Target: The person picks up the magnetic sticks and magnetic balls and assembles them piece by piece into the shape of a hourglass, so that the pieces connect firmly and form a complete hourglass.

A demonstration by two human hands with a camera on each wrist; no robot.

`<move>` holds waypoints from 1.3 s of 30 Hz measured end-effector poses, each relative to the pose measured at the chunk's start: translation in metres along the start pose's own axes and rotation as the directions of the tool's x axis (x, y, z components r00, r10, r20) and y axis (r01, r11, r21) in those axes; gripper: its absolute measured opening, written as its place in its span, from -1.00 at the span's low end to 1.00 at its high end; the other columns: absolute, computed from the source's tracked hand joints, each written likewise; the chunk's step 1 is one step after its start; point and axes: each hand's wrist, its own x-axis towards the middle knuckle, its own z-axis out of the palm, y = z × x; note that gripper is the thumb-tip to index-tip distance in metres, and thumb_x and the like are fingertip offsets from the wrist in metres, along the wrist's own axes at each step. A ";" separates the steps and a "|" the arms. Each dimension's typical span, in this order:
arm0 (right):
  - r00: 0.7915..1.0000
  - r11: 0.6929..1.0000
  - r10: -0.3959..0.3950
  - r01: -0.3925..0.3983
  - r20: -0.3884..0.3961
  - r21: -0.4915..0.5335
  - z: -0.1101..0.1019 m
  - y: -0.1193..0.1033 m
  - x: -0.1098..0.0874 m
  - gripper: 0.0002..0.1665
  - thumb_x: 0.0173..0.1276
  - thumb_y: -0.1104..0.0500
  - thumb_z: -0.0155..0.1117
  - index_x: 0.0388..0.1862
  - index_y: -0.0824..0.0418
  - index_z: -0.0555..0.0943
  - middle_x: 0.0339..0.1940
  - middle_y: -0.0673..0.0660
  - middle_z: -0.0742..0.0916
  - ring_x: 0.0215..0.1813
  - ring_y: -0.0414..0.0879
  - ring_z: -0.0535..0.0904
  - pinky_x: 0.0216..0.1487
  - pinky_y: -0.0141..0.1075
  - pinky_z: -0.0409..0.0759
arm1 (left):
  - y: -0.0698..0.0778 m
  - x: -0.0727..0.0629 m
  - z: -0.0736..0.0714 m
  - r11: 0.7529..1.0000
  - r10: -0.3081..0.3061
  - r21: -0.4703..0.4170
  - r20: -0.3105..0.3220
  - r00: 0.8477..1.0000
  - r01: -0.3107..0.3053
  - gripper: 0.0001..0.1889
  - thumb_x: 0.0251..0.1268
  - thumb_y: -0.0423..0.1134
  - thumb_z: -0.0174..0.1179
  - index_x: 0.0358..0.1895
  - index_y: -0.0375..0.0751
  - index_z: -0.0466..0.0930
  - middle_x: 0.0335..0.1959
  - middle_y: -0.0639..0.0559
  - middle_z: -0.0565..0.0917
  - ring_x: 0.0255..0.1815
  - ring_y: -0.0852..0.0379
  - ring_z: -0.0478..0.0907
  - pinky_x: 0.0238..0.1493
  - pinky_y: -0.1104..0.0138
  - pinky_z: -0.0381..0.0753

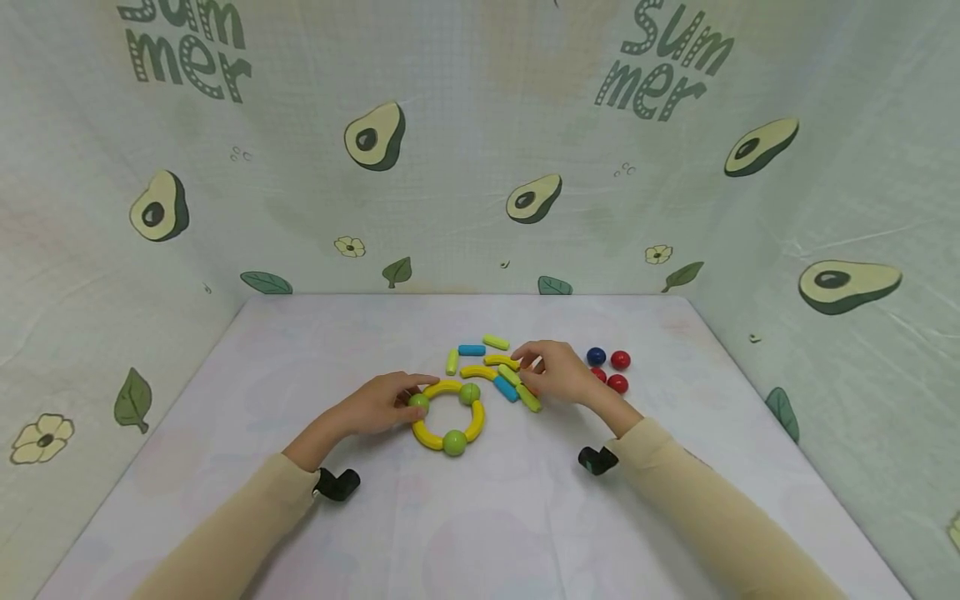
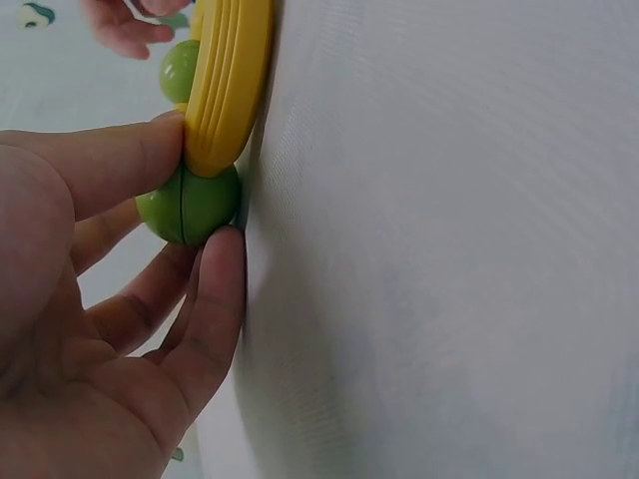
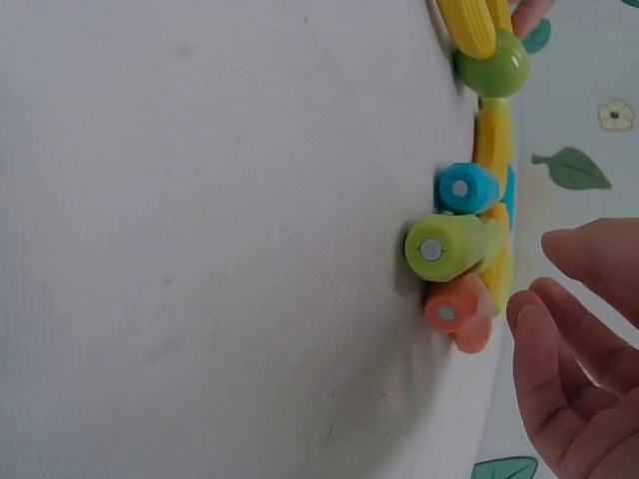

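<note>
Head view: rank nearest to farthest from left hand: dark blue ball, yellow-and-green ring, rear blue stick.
1. Yellow-and-green ring: held by the left hand, at its right.
2. Rear blue stick: behind the ring.
3. Dark blue ball: farther right, beyond the right hand.

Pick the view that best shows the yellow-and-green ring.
Head: the ring shows nearly whole, the left hand covering a little. Left wrist shows only a close section; right wrist, just part at the top edge.

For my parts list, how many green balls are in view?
3, all in the yellow ring: left ball gripped by the left hand; far-right ball; near ball.
</note>
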 end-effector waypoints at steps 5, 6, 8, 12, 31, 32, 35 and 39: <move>0.999 1.000 -0.004 0.005 0.041 -0.029 0.004 0.004 0.001 -0.64 0.47 0.24 0.42 0.21 0.20 0.71 -0.12 0.06 0.73 -0.22 -0.08 0.59 -0.18 -0.34 0.67 | 0.000 0.001 0.001 1.000 -0.001 0.003 0.002 1.000 0.001 -0.41 0.52 -0.11 0.35 0.55 0.15 0.46 0.13 0.02 0.65 0.06 0.10 0.59 0.19 0.10 0.62; 0.999 0.999 -0.008 0.011 0.054 -0.039 0.006 0.005 0.000 -0.64 0.46 0.25 0.43 0.20 0.21 0.71 -0.14 0.05 0.74 -0.23 -0.08 0.59 -0.17 -0.33 0.68 | 0.000 0.001 0.001 1.000 -0.003 0.003 0.001 1.000 0.003 -0.41 0.51 -0.11 0.35 0.55 0.15 0.47 0.13 0.01 0.65 0.06 0.09 0.60 0.19 0.10 0.62; 0.997 0.998 -0.003 0.008 0.077 -0.060 0.008 0.005 -0.001 -0.64 0.42 0.25 0.47 0.17 0.19 0.73 -0.18 0.04 0.73 -0.22 -0.08 0.59 -0.14 -0.32 0.68 | 0.001 0.001 0.001 1.000 -0.012 0.003 0.000 1.000 0.012 -0.41 0.51 -0.12 0.36 0.55 0.16 0.47 0.14 0.01 0.65 0.06 0.09 0.60 0.20 0.09 0.62; 0.995 0.991 0.018 -0.005 0.100 -0.133 0.012 0.002 -0.005 -0.65 0.38 0.24 0.53 0.13 0.16 0.75 -0.26 0.02 0.69 -0.21 -0.07 0.55 -0.11 -0.29 0.65 | 0.002 0.001 0.001 1.000 -0.012 0.012 0.001 1.000 0.012 -0.41 0.52 -0.12 0.35 0.55 0.14 0.47 0.14 -0.01 0.65 0.05 0.09 0.60 0.19 0.09 0.62; 0.992 0.972 0.013 0.017 0.126 -0.235 0.011 -0.001 -0.018 -0.63 0.38 0.28 0.46 0.16 0.17 0.76 -0.33 0.02 0.64 -0.24 -0.07 0.51 -0.13 -0.23 0.55 | 0.003 0.000 0.001 1.000 -0.018 0.008 -0.001 1.000 0.018 -0.41 0.52 -0.11 0.34 0.55 0.15 0.47 0.15 0.00 0.65 0.05 0.09 0.58 0.19 0.09 0.61; 0.993 0.974 0.013 0.014 0.113 -0.228 0.010 -0.001 -0.018 -0.63 0.39 0.28 0.44 0.16 0.17 0.76 -0.30 0.02 0.66 -0.22 -0.07 0.52 -0.11 -0.23 0.58 | 0.003 0.001 0.001 1.000 -0.017 0.007 0.000 1.000 0.017 -0.41 0.52 -0.11 0.34 0.55 0.15 0.47 0.15 0.00 0.65 0.05 0.09 0.58 0.19 0.09 0.61; 0.997 0.983 0.003 0.010 0.072 -0.183 0.006 -0.005 -0.018 -0.63 0.43 0.28 0.40 0.20 0.15 0.74 -0.18 0.04 0.72 -0.16 -0.06 0.56 -0.03 -0.21 0.65 | 0.003 0.001 0.001 1.000 -0.018 0.006 -0.001 1.000 0.018 -0.41 0.52 -0.10 0.34 0.55 0.17 0.47 0.15 0.01 0.65 0.06 0.08 0.58 0.20 0.08 0.61; 0.998 0.994 -0.048 0.052 0.035 -0.098 0.003 -0.011 -0.014 -0.57 0.48 0.24 0.39 0.30 0.16 0.68 -0.05 0.09 0.74 -0.13 -0.07 0.60 -0.01 -0.24 0.70 | 0.001 0.000 0.001 1.000 -0.017 0.005 -0.005 1.000 0.017 -0.41 0.51 -0.09 0.35 0.55 0.17 0.47 0.16 0.00 0.65 0.08 0.07 0.60 0.21 0.05 0.62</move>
